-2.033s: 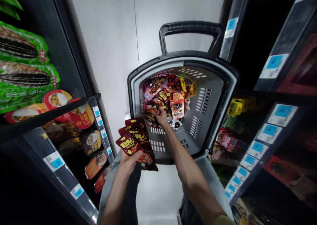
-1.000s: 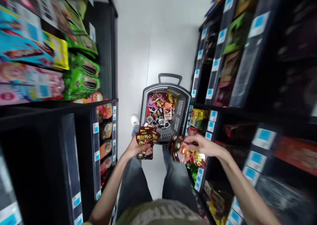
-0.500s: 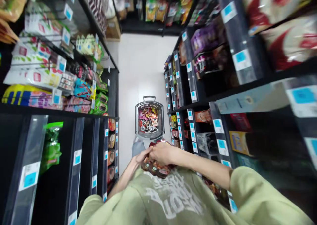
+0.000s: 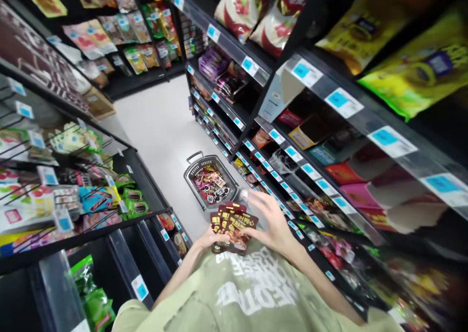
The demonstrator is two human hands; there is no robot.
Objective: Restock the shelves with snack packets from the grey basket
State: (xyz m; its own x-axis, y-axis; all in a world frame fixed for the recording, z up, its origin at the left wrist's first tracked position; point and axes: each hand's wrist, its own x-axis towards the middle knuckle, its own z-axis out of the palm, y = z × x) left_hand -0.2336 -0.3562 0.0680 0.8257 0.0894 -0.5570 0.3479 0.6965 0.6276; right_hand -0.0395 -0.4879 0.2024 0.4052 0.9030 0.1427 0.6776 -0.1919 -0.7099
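I stand in a shop aisle and hold a fanned stack of dark red snack packets [image 4: 232,223] in front of my chest. My left hand [image 4: 205,238] grips the stack from below. My right hand [image 4: 269,221] rests on its right side, thumb against the packets and the other fingers spread above them. On the white floor ahead stands a grey shopping basket [image 4: 192,177] with its handle folded back. It holds several small snack packs in red, pink and black.
Black shelving lines both sides of the aisle, with blue price tags on the shelf edges. Green, blue and pink bags [image 4: 91,200] fill the left shelves. Yellow bags [image 4: 413,68] and boxes sit on the right ones. White floor [image 4: 157,122] runs ahead to more shelves.
My view has risen from the basket to standing height. My right hand took packets out of the basket and brought them onto the stack in my left hand. The basket now sits farther ahead.
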